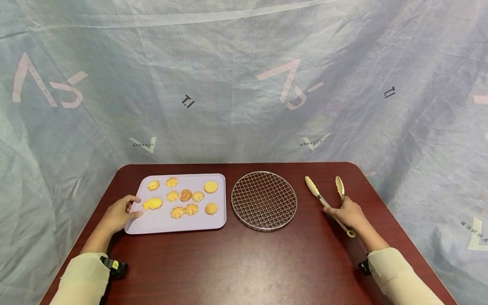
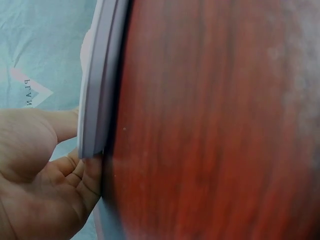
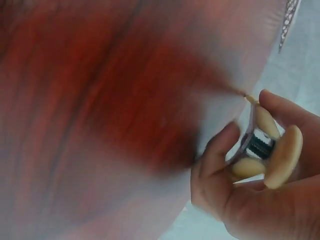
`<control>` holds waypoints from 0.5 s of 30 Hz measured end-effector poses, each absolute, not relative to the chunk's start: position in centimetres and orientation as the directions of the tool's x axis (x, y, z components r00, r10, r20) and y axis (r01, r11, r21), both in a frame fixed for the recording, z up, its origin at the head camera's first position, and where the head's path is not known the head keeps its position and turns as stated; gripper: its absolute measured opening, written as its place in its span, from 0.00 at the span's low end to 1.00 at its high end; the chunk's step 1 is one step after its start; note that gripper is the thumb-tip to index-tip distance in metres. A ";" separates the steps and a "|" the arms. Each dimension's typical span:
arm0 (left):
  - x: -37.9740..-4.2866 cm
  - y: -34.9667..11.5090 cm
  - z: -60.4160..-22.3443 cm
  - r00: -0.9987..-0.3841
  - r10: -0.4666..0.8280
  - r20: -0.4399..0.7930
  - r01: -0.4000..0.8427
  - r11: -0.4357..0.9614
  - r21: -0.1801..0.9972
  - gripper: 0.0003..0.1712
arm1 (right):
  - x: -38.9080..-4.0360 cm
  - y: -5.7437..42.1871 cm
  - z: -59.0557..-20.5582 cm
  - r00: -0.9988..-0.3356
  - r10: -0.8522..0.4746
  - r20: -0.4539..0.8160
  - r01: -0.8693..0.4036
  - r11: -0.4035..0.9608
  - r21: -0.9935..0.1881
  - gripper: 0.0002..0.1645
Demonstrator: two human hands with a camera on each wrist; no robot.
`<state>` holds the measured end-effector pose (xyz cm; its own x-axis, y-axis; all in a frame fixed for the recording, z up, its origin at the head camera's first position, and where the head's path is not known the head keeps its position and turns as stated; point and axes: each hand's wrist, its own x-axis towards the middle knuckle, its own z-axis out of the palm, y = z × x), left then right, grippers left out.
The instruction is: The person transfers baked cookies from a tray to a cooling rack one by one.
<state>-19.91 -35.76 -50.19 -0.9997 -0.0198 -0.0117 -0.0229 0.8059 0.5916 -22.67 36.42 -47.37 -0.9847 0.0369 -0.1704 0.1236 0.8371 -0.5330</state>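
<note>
My left hand grips the left edge of a pale lilac tray. In the left wrist view its thumb is above the tray's rim, and the fingers are curled beneath. Several golden cookies lie on the tray, among them a fish-shaped one, a pretzel-shaped one and a round swirled one. Over at the right, my right hand holds a pair of tongs with cream tips spread apart. The right wrist view shows thumb and fingers around the tongs' handle.
A round wire rack lies between the tray and the tongs, close to the tray's right side. All of it sits on a dark red wooden table. Behind the table's far edge hangs a grey printed cloth.
</note>
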 end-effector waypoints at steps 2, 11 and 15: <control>-20.0 -35.8 -50.2 -1.000 -0.019 -0.010 -0.021 0.807 0.590 0.24 | -22.6 36.3 -47.3 -0.981 0.041 -0.187 0.145 0.798 -0.584 0.46; -20.0 -35.8 -50.2 -1.000 -0.021 -0.013 -0.025 0.804 0.594 0.25 | -22.4 36.3 -47.2 -0.968 0.069 -0.241 0.220 0.699 -0.680 0.49; -20.0 -35.8 -50.2 -1.000 -0.020 -0.010 -0.022 0.804 0.594 0.25 | -22.2 36.2 -47.2 -0.968 0.081 -0.238 0.225 0.702 -0.676 0.56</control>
